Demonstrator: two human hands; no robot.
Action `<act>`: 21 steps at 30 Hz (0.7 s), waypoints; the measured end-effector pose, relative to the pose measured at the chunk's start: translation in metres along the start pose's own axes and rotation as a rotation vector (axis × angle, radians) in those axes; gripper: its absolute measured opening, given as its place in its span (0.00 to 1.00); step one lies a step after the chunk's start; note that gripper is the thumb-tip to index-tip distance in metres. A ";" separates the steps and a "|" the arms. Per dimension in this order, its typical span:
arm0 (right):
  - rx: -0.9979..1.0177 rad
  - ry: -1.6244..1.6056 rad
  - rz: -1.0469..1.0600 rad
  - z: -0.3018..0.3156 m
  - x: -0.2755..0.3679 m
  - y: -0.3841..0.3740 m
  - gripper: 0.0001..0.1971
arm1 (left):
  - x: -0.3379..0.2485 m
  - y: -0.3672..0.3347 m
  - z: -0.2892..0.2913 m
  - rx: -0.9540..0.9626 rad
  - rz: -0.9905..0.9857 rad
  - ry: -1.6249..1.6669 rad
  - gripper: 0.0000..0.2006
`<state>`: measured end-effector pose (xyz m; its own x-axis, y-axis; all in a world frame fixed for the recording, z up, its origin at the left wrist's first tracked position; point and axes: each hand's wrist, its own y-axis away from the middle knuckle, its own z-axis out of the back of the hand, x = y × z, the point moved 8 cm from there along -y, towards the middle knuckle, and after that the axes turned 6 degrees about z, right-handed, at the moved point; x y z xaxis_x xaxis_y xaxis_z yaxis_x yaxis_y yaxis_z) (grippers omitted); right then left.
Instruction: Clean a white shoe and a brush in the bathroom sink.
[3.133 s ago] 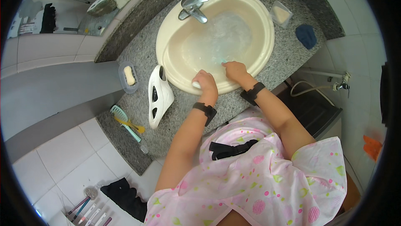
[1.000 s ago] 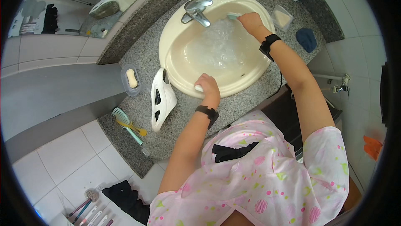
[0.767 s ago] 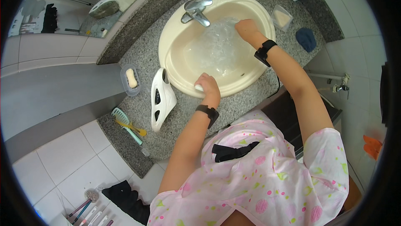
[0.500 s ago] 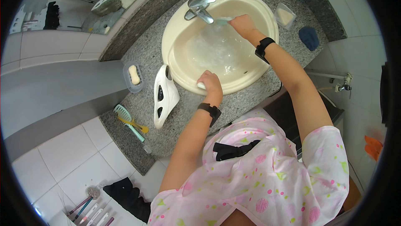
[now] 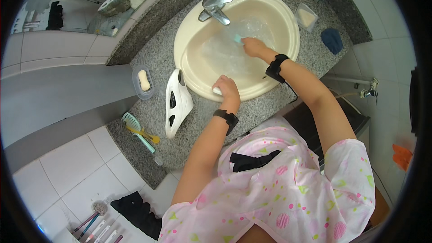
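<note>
The person wears a pale pink, short-sleeved cloth garment point(image 5: 274, 193) patterned with pink dots and yellow-green shapes, a gathered black fabric strip point(image 5: 252, 160) across its front. Behind the left hand point(image 5: 228, 91) sits a black wristband point(image 5: 226, 120) with a boxy piece; behind the right hand point(image 5: 254, 47), a matching black band point(image 5: 276, 68), a thin dark cord point(image 5: 294, 93) beside it.

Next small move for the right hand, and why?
Probably raise the right hand slightly, lifting the small pale-teal tool clear of the cloudy water in the cream oval basin. The tool sits low at the water; I can't tell how much is submerged. The left hand, by the near rim with a small white object, looks out of the way.
</note>
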<state>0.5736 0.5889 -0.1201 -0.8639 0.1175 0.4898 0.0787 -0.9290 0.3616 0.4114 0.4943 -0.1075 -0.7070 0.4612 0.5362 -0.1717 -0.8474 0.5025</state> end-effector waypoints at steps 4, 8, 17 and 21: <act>0.173 -0.092 0.126 -0.052 0.028 0.009 0.20 | -0.001 -0.001 0.000 -0.008 0.018 -0.010 0.13; 0.434 -0.083 0.267 -0.056 0.048 0.045 0.20 | 0.002 -0.001 -0.006 -0.034 0.024 -0.003 0.13; 0.051 0.441 -0.116 0.021 -0.036 0.060 0.08 | -0.004 0.001 0.005 -0.018 0.001 -0.061 0.13; 0.097 0.268 -0.005 -0.015 -0.020 0.070 0.11 | -0.001 0.001 0.001 -0.035 0.017 0.008 0.13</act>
<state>0.5895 0.5167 -0.1164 -0.9641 0.0131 0.2653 0.1102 -0.8891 0.4443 0.4126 0.4937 -0.1064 -0.7155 0.4444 0.5390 -0.1832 -0.8639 0.4692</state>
